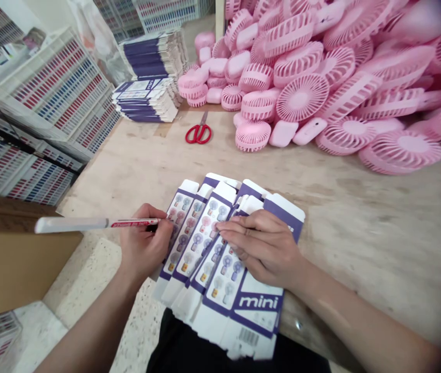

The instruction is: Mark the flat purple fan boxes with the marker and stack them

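Several flattened white and purple boxes (259, 302) lie fanned out at the table's near edge, printed with small pictures of fans. My left hand (145, 241) is closed around a white pen with red lettering (73, 224), which points out to the left; its fingertips are at the left edge of the boxes. On top of the fanned boxes rests my right hand (263, 246), its fingers together and bent, the tips on the printed face. Whether anything is pinched under those fingertips is hidden.
Red-handled scissors (198, 133) lie beyond the boxes. Two stacks of folded boxes (146, 98) stand at the back left. Pink fans (302, 97) are heaped across the back right. Plastic crates (49, 98) and a cardboard box (14, 269) stand left of the wooden table (360, 233).
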{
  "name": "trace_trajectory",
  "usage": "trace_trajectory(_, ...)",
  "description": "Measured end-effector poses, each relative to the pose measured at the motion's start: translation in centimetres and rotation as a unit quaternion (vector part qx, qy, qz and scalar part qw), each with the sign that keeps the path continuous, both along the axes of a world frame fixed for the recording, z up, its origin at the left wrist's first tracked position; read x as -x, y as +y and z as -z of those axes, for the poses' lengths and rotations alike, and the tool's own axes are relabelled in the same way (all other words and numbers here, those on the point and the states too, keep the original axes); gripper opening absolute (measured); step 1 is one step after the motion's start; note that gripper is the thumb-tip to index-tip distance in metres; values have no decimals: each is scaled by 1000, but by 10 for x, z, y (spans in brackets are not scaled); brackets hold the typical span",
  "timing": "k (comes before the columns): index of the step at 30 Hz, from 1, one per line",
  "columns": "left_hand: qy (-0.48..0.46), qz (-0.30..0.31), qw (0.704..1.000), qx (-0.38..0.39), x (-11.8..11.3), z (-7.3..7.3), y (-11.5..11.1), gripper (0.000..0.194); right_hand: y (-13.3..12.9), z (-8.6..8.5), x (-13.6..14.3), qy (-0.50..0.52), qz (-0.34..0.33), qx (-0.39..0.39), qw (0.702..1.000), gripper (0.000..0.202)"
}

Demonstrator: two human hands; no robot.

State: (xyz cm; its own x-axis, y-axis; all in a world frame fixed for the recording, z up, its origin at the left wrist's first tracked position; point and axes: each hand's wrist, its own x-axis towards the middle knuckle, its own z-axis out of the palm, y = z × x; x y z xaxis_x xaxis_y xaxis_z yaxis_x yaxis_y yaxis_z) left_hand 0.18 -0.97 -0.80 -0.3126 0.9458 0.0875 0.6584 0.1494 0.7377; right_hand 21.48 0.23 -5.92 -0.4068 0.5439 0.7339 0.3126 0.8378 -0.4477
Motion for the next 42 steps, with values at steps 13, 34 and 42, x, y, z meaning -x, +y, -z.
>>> trace_trajectory(13,-387,108,873,277,31,-49,6,55,2,2,-1,3,-9,-8,1000,30)
trace_trajectory(34,-207,82,975,-15,25,7,12,8,36,-45,15,-262,-35,-103,959,22)
trace_trajectory(42,-134,69,987,-58,21,17,0,6,26,-29,21,-189,-59,70,978,20)
